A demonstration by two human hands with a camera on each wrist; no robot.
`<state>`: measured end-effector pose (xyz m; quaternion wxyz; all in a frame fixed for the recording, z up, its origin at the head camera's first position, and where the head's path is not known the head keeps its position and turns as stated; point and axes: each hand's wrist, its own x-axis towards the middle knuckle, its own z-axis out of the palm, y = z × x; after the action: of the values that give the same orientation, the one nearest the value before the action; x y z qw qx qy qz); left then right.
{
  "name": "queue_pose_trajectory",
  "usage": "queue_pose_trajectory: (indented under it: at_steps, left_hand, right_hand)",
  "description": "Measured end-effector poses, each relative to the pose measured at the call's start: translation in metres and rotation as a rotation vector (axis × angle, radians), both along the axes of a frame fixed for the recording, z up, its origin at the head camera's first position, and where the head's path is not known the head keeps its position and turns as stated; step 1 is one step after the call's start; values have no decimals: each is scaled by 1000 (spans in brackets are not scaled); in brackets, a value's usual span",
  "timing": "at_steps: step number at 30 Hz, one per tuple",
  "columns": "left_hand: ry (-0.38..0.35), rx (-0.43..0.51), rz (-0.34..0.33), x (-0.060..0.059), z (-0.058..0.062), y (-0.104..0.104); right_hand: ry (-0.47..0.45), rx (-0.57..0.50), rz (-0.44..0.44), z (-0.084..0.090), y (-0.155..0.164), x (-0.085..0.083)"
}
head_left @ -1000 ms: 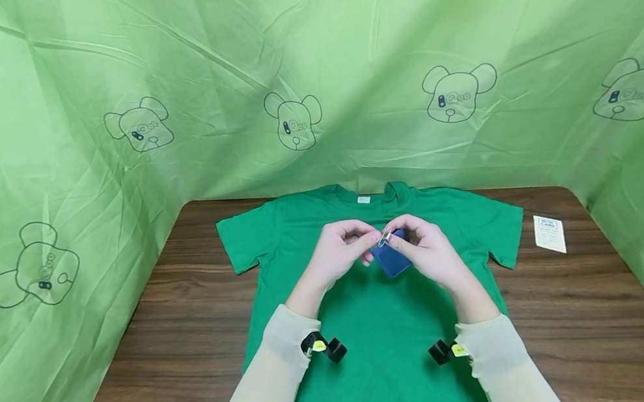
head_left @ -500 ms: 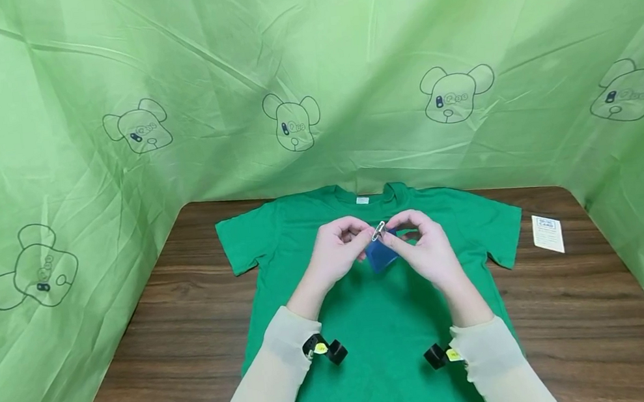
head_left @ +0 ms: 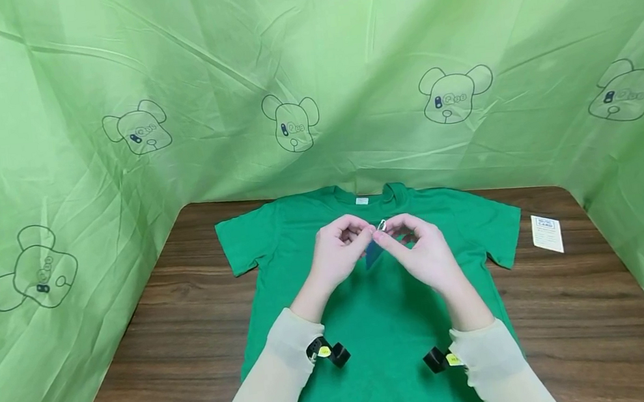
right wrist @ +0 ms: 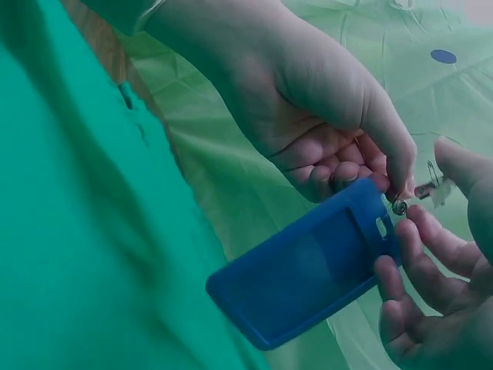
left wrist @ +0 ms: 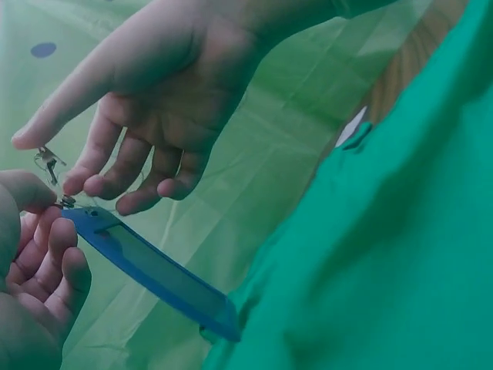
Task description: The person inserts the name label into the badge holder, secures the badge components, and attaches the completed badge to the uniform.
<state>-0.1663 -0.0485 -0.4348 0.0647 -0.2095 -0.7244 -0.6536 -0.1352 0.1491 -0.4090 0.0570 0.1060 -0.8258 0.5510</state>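
Both wrist views show the blue badge holder [right wrist: 308,274] hanging from the safety pin [head_left: 381,225] pinched between left hand [head_left: 336,252] and right hand [head_left: 422,253].

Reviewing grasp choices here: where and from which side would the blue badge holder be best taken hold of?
Probably by its free lower end, from below. The blue badge holder hangs tilted above the green T-shirt, its flat faces exposed. Its top end is crowded: the left hand and right hand both pinch the safety pin there.

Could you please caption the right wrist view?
Both hands pinch a small metal safety pin atop a blue plastic badge holder.
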Motion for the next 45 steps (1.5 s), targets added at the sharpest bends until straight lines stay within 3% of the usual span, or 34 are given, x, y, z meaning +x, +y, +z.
queue_pose_trajectory:
  at_steps: [18,32,40,45]
  left_hand:
    - [9,-11,-15,2,0,3]
    - [44,17,123,6,0,9]
    - [52,61,88,6,-4,13]
    - [56,66,65,8,-5,15]
  right_hand:
    - [6,-6,13,7,3,4]
    - [-56,58,-60,10,-1,7]
    - [-26,57,-113,6,-2,5]
    - [-32,33,-91,5,-3,3]
